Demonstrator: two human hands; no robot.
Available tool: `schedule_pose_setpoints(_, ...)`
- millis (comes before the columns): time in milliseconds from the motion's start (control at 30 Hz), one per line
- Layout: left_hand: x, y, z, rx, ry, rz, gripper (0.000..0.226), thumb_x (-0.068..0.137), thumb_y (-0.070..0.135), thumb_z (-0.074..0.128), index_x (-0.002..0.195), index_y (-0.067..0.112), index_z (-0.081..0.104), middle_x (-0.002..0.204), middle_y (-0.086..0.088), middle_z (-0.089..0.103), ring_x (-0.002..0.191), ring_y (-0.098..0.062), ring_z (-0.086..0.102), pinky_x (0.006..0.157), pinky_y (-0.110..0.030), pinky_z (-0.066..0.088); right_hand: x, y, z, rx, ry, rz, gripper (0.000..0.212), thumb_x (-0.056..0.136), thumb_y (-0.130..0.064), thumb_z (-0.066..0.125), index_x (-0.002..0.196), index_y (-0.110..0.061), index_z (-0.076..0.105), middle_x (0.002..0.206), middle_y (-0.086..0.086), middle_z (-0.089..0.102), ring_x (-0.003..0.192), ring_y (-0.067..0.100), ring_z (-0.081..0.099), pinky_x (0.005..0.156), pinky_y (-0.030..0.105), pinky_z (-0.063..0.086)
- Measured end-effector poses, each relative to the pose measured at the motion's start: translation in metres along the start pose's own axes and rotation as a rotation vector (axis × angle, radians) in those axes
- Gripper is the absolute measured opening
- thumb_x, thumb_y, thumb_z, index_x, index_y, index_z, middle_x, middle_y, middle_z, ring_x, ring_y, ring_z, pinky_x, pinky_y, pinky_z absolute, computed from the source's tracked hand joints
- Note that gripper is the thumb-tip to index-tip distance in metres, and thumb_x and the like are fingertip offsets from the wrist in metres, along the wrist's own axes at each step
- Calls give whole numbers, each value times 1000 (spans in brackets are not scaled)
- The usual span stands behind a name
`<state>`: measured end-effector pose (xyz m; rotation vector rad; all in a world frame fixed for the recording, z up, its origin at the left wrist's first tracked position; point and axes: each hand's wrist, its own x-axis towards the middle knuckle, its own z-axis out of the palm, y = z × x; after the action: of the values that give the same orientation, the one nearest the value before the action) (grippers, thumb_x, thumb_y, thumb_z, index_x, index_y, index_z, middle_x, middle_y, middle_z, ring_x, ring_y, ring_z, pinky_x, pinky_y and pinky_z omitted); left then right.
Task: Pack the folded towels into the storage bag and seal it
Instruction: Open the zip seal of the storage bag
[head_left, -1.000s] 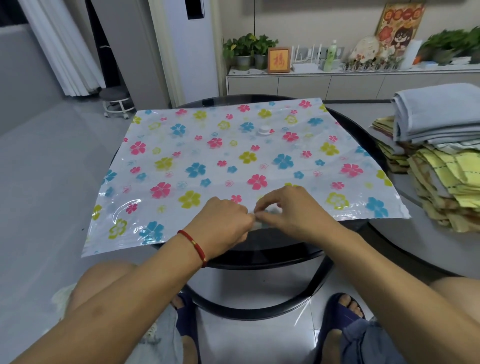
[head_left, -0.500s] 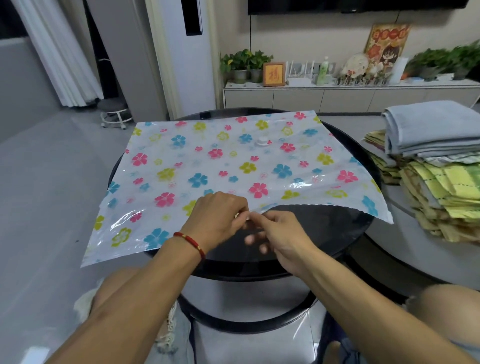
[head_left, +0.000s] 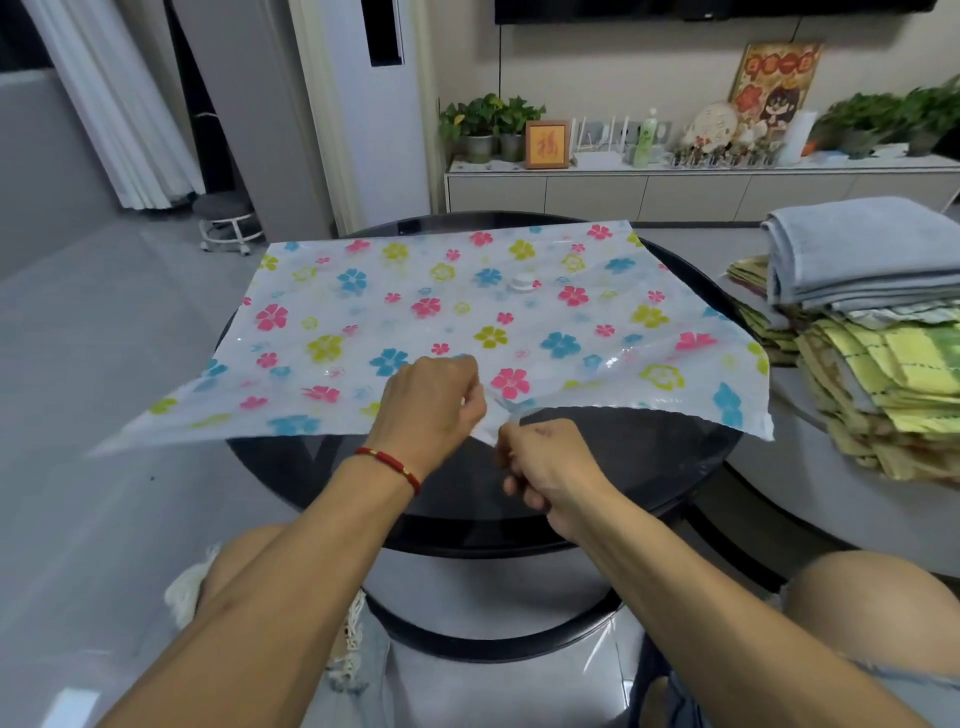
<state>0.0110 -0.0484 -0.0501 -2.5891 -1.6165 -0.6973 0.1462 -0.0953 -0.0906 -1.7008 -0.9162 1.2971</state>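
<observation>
Head view: storage bag (head_left: 441, 317), floral plastic, lies flat on the round black table (head_left: 649, 467) at centre frame, its near edge lifted. Left hand (head_left: 431, 405) and right hand (head_left: 545, 467) each pinch that edge at lower centre, fingers curled. Folded towels (head_left: 872, 322) stacked at right edge, apart from the bag.

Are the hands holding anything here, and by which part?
Yes. Both the left hand and the right hand pinch the flowered storage bag at the middle of its near edge, the opening side, each apparently gripping one layer there.
</observation>
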Motion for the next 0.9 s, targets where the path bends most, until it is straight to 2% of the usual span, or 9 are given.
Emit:
schedule_pose_setpoints(167, -3, -3, -4, -42, -69, 40, 8, 91, 23, 56, 86, 16, 59, 78, -3, 69, 72, -25, 65, 71, -45, 55, -2, 2, -5, -213, 33, -112, 33, 77, -33, 57, 67, -5, 71, 49, 0, 66, 42, 21, 68, 35, 19, 38)
schedule_pose_setpoints(267, -8, -5, -2, -11, -124, 72, 6, 89, 27, 57, 89, 21, 56, 72, 0, 68, 68, -26, 64, 67, -43, 55, 5, -1, -17, -229, 160, -208, 34, 78, -48, 59, 79, -17, 72, 58, -2, 74, 46, 21, 72, 42, 26, 51)
schedule_pose_setpoints(367, -9, 1, 4, 11, -128, 142, 17, 87, 33, 59, 98, 27, 48, 79, 9, 61, 70, -24, 61, 61, -37, 50, 7, -1, -18, -54, 162, -208, 14, 85, -29, 64, 87, -16, 68, 63, 0, 77, 44, 20, 69, 46, 30, 56)
schedule_pose_setpoints(433, -7, 8, 10, -57, -160, 205, 29, 89, 31, 61, 116, 29, 49, 102, 10, 65, 84, -21, 63, 69, -37, 53, 8, 1, -14, 19, 175, -173, 16, 84, -20, 65, 86, -4, 70, 65, 5, 76, 44, 25, 68, 46, 34, 57)
schedule_pose_setpoints(500, -2, 11, 13, -141, -133, 266, 40, 91, 17, 62, 128, 27, 56, 116, 4, 67, 96, -20, 65, 80, -39, 55, 8, 5, -13, 17, 202, -142, 18, 83, -20, 64, 78, -4, 67, 65, 6, 74, 42, 24, 58, 42, 29, 46)
schedule_pose_setpoints(600, 7, 16, 14, -161, -22, 337, 38, 84, -5, 55, 114, 15, 67, 102, -6, 70, 91, -29, 68, 72, -44, 56, 9, 9, -17, -15, 228, -115, 10, 80, -18, 64, 72, -11, 64, 67, 3, 67, 47, 17, 49, 43, 24, 37)
schedule_pose_setpoints(733, 19, 22, 14, -136, 162, 233, 28, 75, -15, 50, 90, 7, 59, 79, -10, 60, 68, -31, 53, 59, -46, 51, -4, 13, -21, -217, 183, -165, 19, 84, -20, 61, 102, -16, 66, 66, 1, 75, 58, 9, 69, 50, 23, 49)
schedule_pose_setpoints(833, 21, 22, 15, -184, 140, 220, 25, 70, -16, 50, 77, 6, 60, 74, -8, 60, 69, -30, 54, 60, -46, 51, -15, 16, -25, -530, 293, -395, 18, 92, -26, 60, 104, -20, 49, 82, -3, 69, 70, 22, 65, 62, 38, 54)
schedule_pose_setpoints(900, 17, 22, 16, -215, 102, 261, 27, 71, -17, 52, 75, 6, 66, 81, -8, 69, 76, -30, 62, 67, -46, 54, -23, 18, -26, -807, 413, -626, 19, 97, -28, 56, 110, -25, 43, 89, -6, 60, 57, 22, 51, 51, 37, 39)
